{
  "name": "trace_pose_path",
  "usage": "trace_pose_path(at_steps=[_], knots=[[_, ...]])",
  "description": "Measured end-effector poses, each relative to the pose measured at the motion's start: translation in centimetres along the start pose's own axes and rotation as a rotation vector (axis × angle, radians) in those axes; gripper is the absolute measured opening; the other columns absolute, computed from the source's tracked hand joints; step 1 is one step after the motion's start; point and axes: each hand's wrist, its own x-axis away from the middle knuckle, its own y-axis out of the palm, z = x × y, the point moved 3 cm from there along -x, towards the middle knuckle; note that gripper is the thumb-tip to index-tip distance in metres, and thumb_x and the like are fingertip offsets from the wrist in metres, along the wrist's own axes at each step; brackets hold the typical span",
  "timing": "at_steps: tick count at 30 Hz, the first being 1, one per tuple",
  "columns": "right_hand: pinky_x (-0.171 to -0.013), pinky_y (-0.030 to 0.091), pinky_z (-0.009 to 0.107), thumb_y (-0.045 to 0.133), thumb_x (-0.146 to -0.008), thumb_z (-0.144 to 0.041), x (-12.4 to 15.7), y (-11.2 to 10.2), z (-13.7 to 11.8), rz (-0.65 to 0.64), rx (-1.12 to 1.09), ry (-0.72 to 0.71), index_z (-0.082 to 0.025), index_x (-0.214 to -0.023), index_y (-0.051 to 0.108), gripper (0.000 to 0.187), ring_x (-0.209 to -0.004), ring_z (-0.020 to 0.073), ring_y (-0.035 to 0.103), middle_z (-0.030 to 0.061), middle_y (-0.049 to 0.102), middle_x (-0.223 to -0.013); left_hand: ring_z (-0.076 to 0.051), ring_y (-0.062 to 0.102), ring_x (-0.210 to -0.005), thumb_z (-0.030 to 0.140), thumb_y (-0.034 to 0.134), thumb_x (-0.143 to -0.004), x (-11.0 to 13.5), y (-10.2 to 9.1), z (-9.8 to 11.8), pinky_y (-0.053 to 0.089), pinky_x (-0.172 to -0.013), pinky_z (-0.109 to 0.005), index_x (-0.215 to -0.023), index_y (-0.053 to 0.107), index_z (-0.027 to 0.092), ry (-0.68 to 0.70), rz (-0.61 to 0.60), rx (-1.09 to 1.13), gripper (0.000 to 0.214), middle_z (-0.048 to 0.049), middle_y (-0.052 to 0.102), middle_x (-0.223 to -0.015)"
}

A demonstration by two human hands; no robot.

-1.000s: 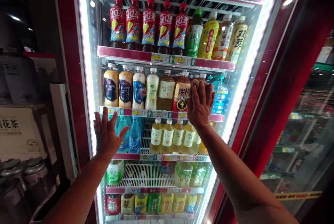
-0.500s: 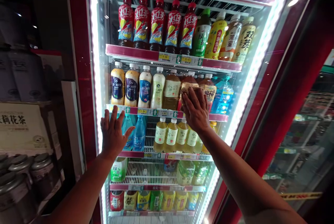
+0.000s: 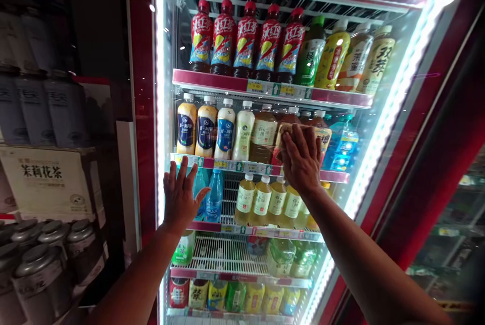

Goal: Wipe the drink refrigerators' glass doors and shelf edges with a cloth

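The smooth glass door (image 3: 227, 188) stands upright, its long axis vertical, facing the person. Right of the door's centre, the right hand (image 3: 302, 158), fingers close together and pointing up-left, pins what looks like a fuzzy brown cloth (image 3: 287, 127) (mostly covered, its long axis unclear) flat to it. Toward the door's left edge, the left hand (image 3: 182, 191) spreads its fingers. Rounded plastic bottles (image 3: 246, 44) stand behind it.

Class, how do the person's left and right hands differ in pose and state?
The left hand shows nothing in it; the right hand covers what looks like a brownish cloth. The left hand sits lower in the picture than the right hand. Both are raised before the lit drinks cooler, backs toward the camera.
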Motion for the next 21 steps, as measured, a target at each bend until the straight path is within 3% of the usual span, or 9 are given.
trace_pose_path(at_steps=[3,8,15,18,21], knots=[[-0.128,0.022,0.066,0.05,-0.104,-0.026,-0.4,0.4,-0.6,0.035,0.0,0.055,-0.038,-0.167,0.014,0.074,-0.163,0.0332,0.011,0.0005,0.026,-0.174,-0.033,0.013,-0.162,0.052,0.065,-0.093,0.0,0.0,-0.1,0.015,-0.131,-0.053,-0.162,0.032,0.023,0.014,0.009,-0.01,0.082,-0.0154,0.034,-0.168],[-0.129,0.023,0.062,0.055,-0.104,-0.029,0.3,0.8,-2.2,-0.101,0.001,-0.019,-0.045,-0.165,0.012,0.076,-0.162,0.0305,0.017,-0.0039,0.03,-0.173,-0.033,0.013,-0.162,0.052,0.066,-0.092,0.1,0.0,-0.3,0.015,-0.131,-0.053,-0.163,0.031,0.024,0.021,0.012,0.005,0.084,-0.0153,0.034,-0.168],[-0.128,0.021,0.065,0.049,-0.106,-0.03,-1.1,1.2,-3.0,0.017,0.008,0.088,-0.038,-0.167,0.015,0.071,-0.164,0.0323,0.01,0.0012,0.028,-0.174,-0.033,0.013,-0.162,0.05,0.069,-0.091,0.2,0.0,-0.5,0.014,-0.131,-0.054,-0.164,0.027,0.026,0.023,0.007,0.039,0.088,-0.0144,0.033,-0.168],[-0.129,0.022,0.062,0.049,-0.106,-0.031,-0.6,1.4,-4.5,-0.064,-0.001,0.007,-0.039,-0.166,0.014,0.071,-0.164,0.0306,0.01,0.0001,0.03,-0.173,-0.033,0.014,-0.162,0.049,0.07,-0.091,0.3,0.1,-0.6,0.013,-0.132,-0.054,-0.165,0.025,0.027,0.027,0.014,0.052,0.089,-0.0136,0.032,-0.169],[-0.128,0.023,0.063,0.051,-0.105,-0.03,-0.1,1.3,-4.2,-0.093,0.024,-0.03,-0.042,-0.166,0.017,0.071,-0.163,0.0301,0.017,-0.0006,0.033,-0.172,-0.032,0.015,-0.162,0.048,0.07,-0.091,0.4,0.1,-0.7,0.012,-0.132,-0.054,-0.166,0.023,0.028,0.03,0.014,0.063,0.09,-0.0128,0.031,-0.169]])
